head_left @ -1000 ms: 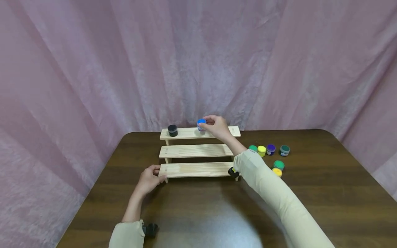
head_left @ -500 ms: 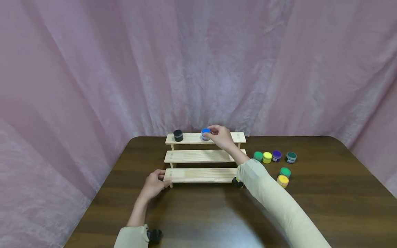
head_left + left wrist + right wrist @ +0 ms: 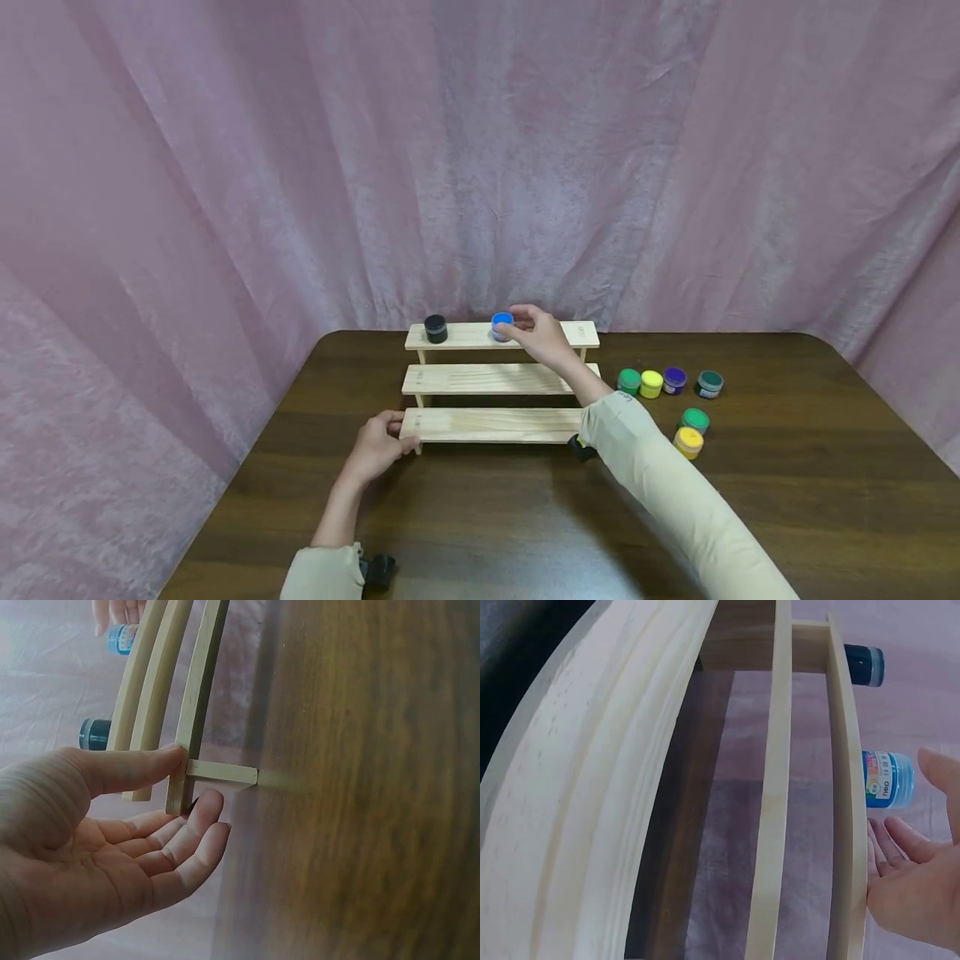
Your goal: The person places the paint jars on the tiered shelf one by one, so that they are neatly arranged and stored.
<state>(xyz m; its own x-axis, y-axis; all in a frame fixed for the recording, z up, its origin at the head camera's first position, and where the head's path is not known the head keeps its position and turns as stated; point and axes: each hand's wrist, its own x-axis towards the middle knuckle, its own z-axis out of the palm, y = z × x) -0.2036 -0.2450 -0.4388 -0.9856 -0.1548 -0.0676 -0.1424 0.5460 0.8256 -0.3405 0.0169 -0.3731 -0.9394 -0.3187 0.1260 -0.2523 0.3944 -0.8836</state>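
Note:
A three-tier wooden display stand [image 3: 487, 379] is on the table, with a black-lidded jar [image 3: 436, 329] at the left of its top tier. Right of that jar, a blue paint jar [image 3: 883, 780] stands upright on the same tier. My right hand [image 3: 546, 340] is beside it; in the right wrist view, thumb and fingers are spread apart with a gap around the jar. My left hand [image 3: 112, 855] grips the left end of the lowest tier, thumb on the front edge and fingers curled beneath and behind it.
Right of the stand are several paint jars: a green jar [image 3: 628, 382], a yellow jar [image 3: 651, 384], a purple jar [image 3: 674, 381], a dark green jar [image 3: 709, 384], another green jar [image 3: 694, 420] and an orange-yellow jar [image 3: 687, 442]. A pink curtain [image 3: 480, 167] hangs behind the table [image 3: 480, 517].
The blue paint jar has come down onto the top tier, and the right hand's fingers have parted from it. The left hand keeps its grip. The head view has shifted slightly.

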